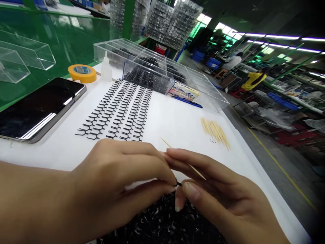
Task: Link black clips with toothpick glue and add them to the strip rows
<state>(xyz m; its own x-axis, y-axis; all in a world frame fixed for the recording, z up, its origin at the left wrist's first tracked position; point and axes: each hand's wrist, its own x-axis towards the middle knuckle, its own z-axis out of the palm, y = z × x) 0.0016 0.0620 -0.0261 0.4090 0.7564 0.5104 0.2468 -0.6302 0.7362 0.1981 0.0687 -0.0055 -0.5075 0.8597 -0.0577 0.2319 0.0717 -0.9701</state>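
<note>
My left hand (114, 176) pinches a small black plastic part (178, 183) between thumb and forefinger. My right hand (215, 193) holds a thin wooden toothpick (189, 163) between its fingers, close to that part, with its lower end hidden by the fingers. Below both hands lies a heap of loose black parts (162, 220). Beyond them, several rows of black comb-like strips (116, 112) lie on a white sheet-covered table (50, 156). A bundle of toothpicks (215, 134) lies to the right.
A clear compartment box (147, 64) holding black parts stands at the back, with a plastic squeeze bottle (106, 67), yellow tape roll (82, 73) and phone (38, 108) to its left. A blue pen (188, 102) lies in front. Co-workers (254, 79) sit beyond the table's right edge.
</note>
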